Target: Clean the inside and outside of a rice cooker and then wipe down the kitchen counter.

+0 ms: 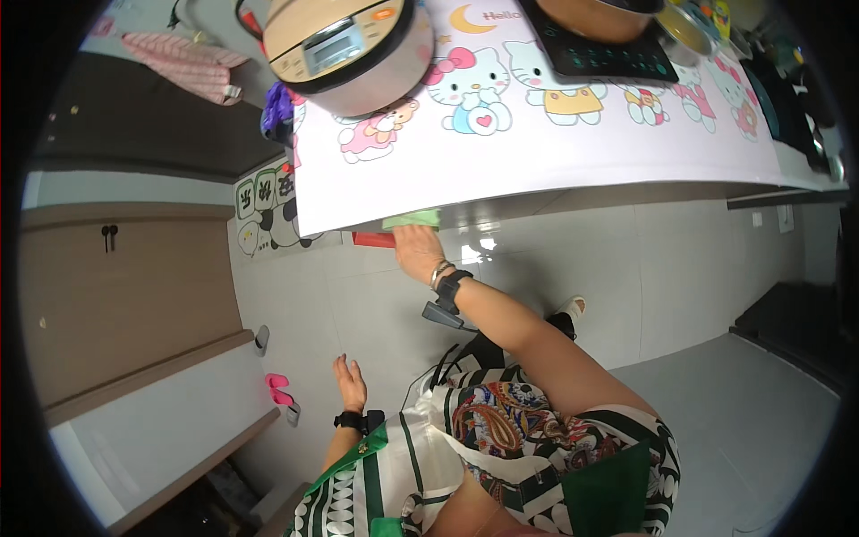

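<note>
My right hand (419,254) is stretched forward to the near side of the table, below the edge of its printed cover (537,158). The hand lies on a light green cloth (413,219), pressed or held there, with its fingertips partly hidden. Just left of it, a red object (373,239) shows under the table edge. Bent low beside my body, my left hand (350,382) holds nothing, its fingers apart, over the tiled floor. Both wrists carry black bands.
A rice cooker (376,60) stands at the table's left end. Further right are an induction cooktop (604,64) with a pan (597,20) and a metal pot (684,33). Pink slippers (277,381) lie on the floor by the brown door (134,295).
</note>
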Motion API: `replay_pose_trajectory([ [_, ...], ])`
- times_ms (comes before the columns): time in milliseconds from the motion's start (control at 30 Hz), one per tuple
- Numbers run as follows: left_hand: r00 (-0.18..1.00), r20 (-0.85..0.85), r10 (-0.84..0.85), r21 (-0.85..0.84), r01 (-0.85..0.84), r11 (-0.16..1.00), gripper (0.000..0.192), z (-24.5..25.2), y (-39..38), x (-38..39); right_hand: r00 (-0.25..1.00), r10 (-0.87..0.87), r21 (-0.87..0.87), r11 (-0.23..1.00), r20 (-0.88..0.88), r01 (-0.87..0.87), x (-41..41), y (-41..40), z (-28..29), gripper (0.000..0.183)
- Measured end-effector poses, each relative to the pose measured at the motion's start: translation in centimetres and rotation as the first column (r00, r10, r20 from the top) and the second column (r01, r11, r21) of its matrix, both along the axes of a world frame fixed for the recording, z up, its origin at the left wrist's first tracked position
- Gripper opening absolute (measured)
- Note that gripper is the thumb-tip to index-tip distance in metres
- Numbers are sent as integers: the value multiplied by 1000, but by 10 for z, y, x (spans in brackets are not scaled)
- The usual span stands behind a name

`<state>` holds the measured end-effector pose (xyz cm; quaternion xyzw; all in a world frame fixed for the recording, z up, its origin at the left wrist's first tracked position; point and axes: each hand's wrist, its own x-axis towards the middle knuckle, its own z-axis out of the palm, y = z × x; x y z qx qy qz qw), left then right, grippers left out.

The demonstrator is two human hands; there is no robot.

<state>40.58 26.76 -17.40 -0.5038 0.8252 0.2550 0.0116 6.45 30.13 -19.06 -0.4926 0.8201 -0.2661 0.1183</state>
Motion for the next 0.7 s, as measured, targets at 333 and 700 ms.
replay_pose_trajectory([
  [333, 987, -119, 108, 79, -99, 992, 41, -1, 7, 11, 948, 312, 69, 949, -57, -308, 13, -80, 8, 20],
  [700, 962, -252, -107, 60, 126, 990, 41, 6, -13, -48, 953, 154, -87, 979, -259, -182, -4, -31, 16, 29],
])
